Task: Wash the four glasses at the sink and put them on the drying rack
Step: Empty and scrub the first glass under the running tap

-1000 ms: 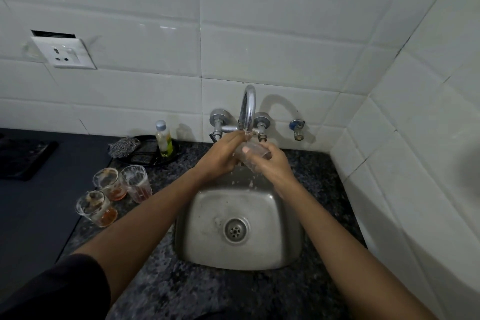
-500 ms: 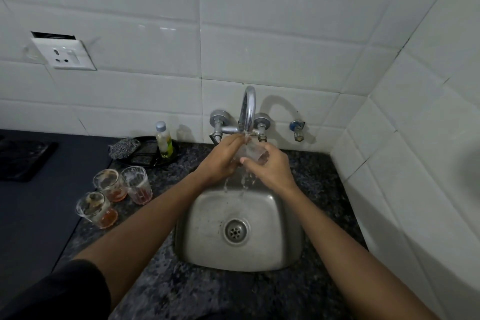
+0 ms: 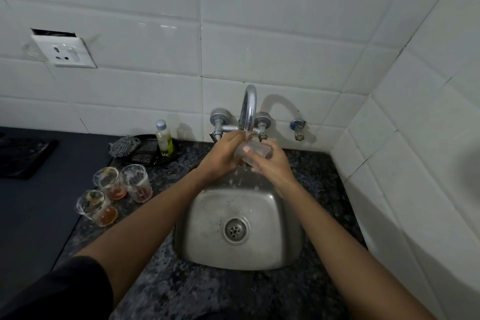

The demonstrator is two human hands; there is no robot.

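Item: glass point(image 3: 255, 151), clear, held on its side under the tap point(image 3: 248, 109), long axis running left to right, over the back edge of the sink point(image 3: 288, 254)
Right hand point(image 3: 270, 162): fingers curled round the glass
Left hand point(image 3: 223, 154): closed on the glass's left end; whether fingers reach inside, cannot tell
Three unwashed glasses point(image 3: 114, 189): left of the sink, nearer the left hand
Drying rack: not in sight; direction of set-down unknown

The glass point(image 3: 253, 154) now lies sideways between both hands, water dripping below.
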